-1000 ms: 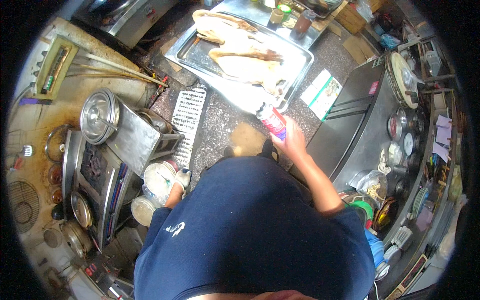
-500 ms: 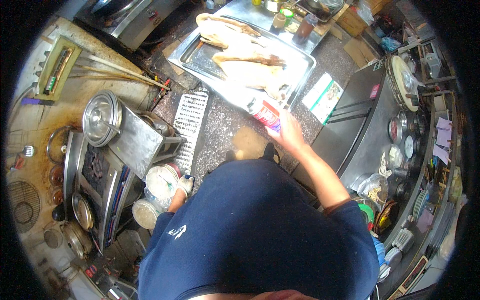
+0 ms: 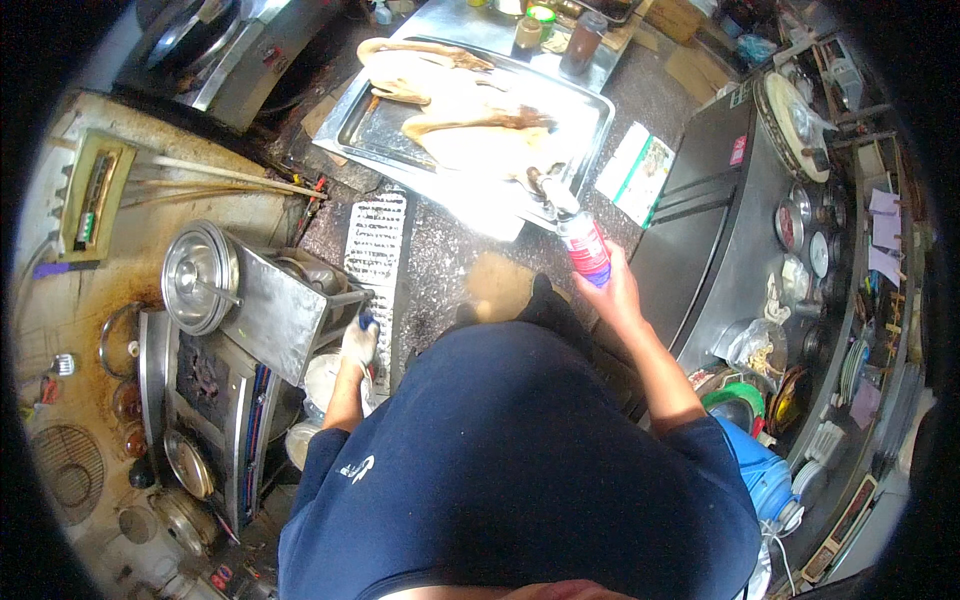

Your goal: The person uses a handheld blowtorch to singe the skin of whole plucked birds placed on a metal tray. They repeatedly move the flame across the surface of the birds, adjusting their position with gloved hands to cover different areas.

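Observation:
My right hand [image 3: 612, 292] is wrapped round a gas torch [image 3: 585, 248], a red, white and purple canister with a metal nozzle. The nozzle points toward the near right corner of a metal tray [image 3: 352, 140]. Two pale plucked birds [image 3: 465, 155] with long necks, like geese or ducks, lie in that tray, partly washed out by sunlight. My left hand [image 3: 358, 345], in a whitish glove, is closed beside the metal stand at the left. Something small and dark blue shows at its fingers; I cannot make out what it is.
Jars [image 3: 583, 42] stand on the steel table behind the tray. To the left are a steel stand [image 3: 275, 300] bearing stacked metal bowls [image 3: 200, 275], and a stove [image 3: 200, 375]. A steel counter [image 3: 735, 270] runs along the right. A slotted drain cover [image 3: 377, 240] lies on the floor.
My right hand has moved the torch slightly right and nearer me, its nozzle now visible by the tray. My left hand has risen from the stacked round containers to the metal stand.

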`<state>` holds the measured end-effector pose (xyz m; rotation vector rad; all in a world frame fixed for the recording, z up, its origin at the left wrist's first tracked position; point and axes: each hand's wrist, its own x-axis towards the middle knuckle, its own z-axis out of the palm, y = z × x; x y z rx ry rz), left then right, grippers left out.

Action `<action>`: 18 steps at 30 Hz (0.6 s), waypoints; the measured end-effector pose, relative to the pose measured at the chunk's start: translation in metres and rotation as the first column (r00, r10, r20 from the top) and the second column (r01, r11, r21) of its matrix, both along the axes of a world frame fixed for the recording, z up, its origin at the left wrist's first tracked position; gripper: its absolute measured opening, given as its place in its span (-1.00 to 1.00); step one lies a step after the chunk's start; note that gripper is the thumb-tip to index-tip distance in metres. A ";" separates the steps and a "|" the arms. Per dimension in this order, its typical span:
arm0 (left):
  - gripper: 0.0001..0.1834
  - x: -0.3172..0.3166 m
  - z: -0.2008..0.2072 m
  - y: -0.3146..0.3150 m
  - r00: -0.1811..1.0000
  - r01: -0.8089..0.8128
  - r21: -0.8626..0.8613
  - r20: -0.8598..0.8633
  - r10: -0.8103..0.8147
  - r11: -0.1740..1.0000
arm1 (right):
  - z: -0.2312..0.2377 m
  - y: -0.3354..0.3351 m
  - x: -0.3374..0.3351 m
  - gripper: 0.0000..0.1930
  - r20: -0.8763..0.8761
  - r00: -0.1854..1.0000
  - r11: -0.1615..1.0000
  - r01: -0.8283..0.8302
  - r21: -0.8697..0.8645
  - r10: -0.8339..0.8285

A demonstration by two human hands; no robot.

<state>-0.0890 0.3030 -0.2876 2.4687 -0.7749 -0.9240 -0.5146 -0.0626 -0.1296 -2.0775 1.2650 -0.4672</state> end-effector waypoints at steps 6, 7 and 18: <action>-0.57 0.012 0.105 -0.188 0.990 0.078 -0.324 0.138 -0.034 0.943 | -0.021 -0.019 -0.028 -0.22 0.228 0.957 0.956 0.114 0.271 -0.178; -0.57 0.003 0.120 -0.223 0.970 0.161 -0.427 0.234 -0.063 0.890 | -0.025 -0.028 -0.031 -0.23 0.224 0.959 0.955 0.109 0.276 -0.174; -0.54 -0.040 0.187 -0.506 0.544 0.678 0.150 0.556 -0.628 0.720 | -0.034 -0.094 -0.051 -0.39 0.367 0.903 0.888 0.034 0.459 -0.225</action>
